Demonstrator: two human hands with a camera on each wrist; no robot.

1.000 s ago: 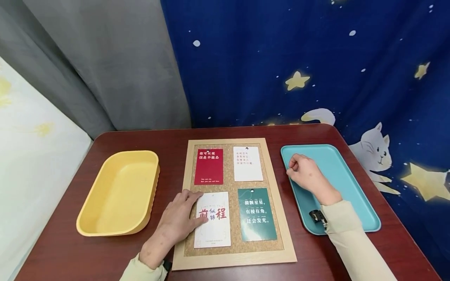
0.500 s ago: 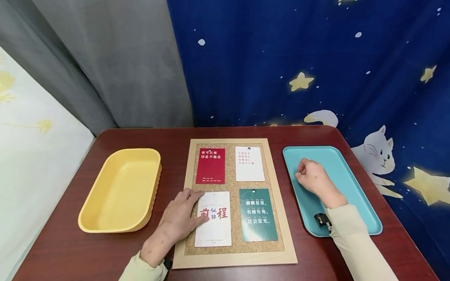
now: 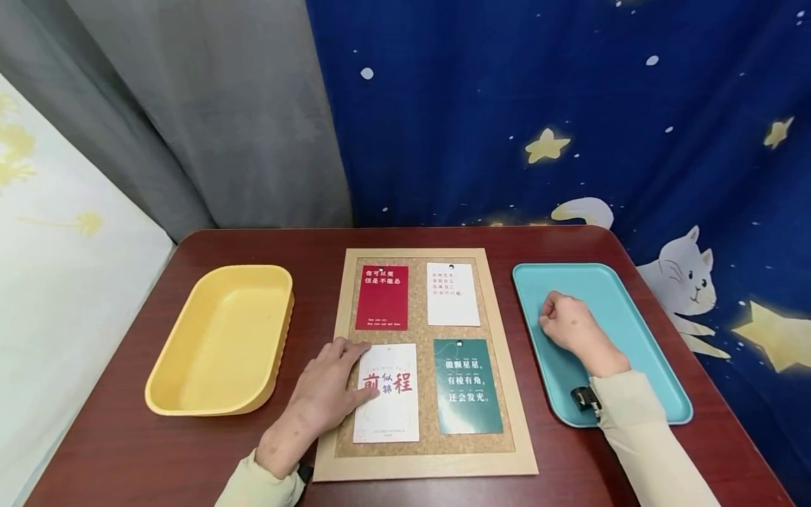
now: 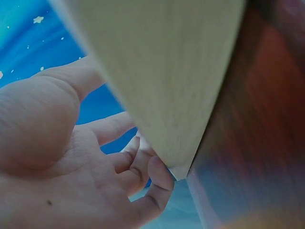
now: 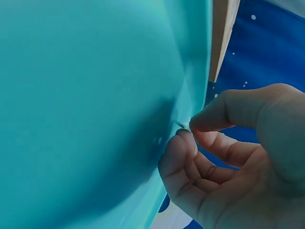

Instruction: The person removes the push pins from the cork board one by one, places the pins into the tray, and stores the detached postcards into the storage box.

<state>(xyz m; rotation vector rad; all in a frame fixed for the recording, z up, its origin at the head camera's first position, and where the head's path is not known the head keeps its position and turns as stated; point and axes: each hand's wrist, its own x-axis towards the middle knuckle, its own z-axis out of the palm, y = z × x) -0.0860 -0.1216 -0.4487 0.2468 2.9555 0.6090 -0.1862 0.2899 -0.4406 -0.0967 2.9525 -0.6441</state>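
In the head view, your left hand (image 3: 323, 387) rests on the left edge of the cork board (image 3: 426, 366), thumb and forefinger apart at the lower-left white card (image 3: 389, 415), while your right hand (image 3: 570, 325) is over the blue tray (image 3: 611, 303). In the left wrist view, your loosely bent fingers lie along the wooden frame (image 4: 162, 86). In the right wrist view, your thumb and finger pinch a tiny dark pin (image 5: 182, 130) near the tray's side.

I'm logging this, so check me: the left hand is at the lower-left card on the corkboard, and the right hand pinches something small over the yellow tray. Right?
No: the tray is turquoise, not yellow, as the head view shows. The left hand is at the lower-left card on the corkboard, and the right hand pinches something small over that tray.
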